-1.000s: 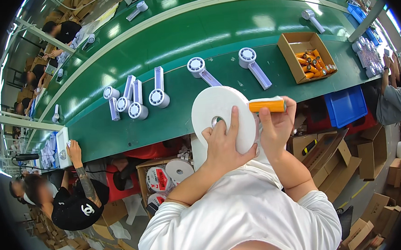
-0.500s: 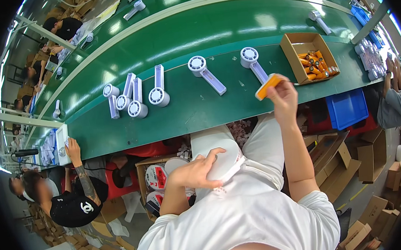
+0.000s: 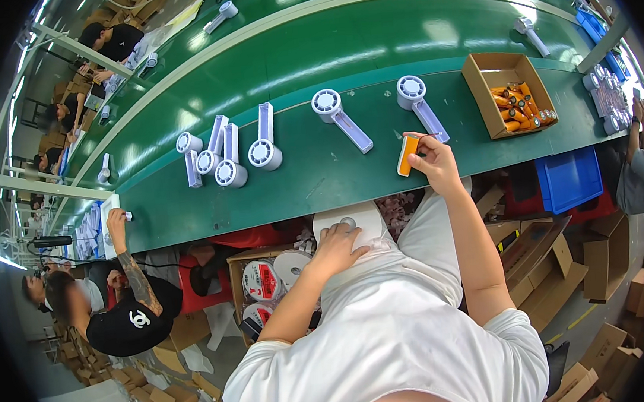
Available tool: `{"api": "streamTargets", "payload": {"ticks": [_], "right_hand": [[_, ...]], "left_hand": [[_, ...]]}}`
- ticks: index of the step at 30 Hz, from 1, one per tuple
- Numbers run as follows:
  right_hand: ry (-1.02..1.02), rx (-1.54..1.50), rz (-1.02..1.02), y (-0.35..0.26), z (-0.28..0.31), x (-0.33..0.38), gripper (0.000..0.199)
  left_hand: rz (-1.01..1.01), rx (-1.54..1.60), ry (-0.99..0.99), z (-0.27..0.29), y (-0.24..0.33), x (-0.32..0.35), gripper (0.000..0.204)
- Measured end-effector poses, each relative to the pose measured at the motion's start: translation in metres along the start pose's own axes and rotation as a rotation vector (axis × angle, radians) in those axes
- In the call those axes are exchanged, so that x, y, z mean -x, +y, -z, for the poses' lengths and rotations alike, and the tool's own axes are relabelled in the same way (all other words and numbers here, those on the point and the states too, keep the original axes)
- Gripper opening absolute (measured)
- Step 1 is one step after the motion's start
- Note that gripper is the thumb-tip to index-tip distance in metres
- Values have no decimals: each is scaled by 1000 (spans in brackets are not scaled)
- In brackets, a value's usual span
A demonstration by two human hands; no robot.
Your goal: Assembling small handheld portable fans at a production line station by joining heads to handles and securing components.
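Observation:
My right hand [image 3: 434,165] pinches an orange battery with a pale strip along its side [image 3: 408,155], holding it above the table's near edge. A thin lead seems to run from its top toward the fan behind. That white handheld fan [image 3: 411,90], its handle open like a trough, lies just beyond my right hand. Another fan [image 3: 327,103] lies to its left. On my lap is a flat white roll [image 3: 372,218]; my left hand [image 3: 335,249] grips it, fingers bent over its face and thumb toward its near edge.
Several more open-handled fans [image 3: 263,154] lie on the green table [image 3: 299,191] at left. A cardboard box [image 3: 483,100] of orange batteries stands at right, with a blue bin [image 3: 569,180] below. Labelled rolls [image 3: 259,281] fill a box by my left side. A co-worker [image 3: 132,315] sits at left.
My right hand has moved slightly left and down, and the battery has turned from slanted to nearly upright. My left hand has slid up over the roll, which now lies farther forward on my lap.

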State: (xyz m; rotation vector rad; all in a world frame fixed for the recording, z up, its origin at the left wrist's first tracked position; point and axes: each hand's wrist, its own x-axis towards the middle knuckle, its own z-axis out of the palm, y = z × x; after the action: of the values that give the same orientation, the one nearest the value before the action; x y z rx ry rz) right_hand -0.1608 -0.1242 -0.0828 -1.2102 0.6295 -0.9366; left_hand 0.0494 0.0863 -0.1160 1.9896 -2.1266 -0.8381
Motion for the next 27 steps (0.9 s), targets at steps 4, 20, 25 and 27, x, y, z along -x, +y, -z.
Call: {"api": "streamTargets", "payload": {"ticks": [4, 20, 25, 27], "right_hand": [[2, 19, 41, 11, 4, 1, 40], [8, -36, 23, -5, -2, 6, 43], [1, -43, 6, -4, -1, 8, 45], [-5, -37, -7, -3, 0, 7, 46]], "left_hand": [[-47, -73, -10, 19, 9, -7, 38], [-474, -560, 734, 168, -14, -149, 27], [-387, -604, 585, 171, -16, -161, 20], [-382, -602, 600, 168, -19, -163, 18]]}}
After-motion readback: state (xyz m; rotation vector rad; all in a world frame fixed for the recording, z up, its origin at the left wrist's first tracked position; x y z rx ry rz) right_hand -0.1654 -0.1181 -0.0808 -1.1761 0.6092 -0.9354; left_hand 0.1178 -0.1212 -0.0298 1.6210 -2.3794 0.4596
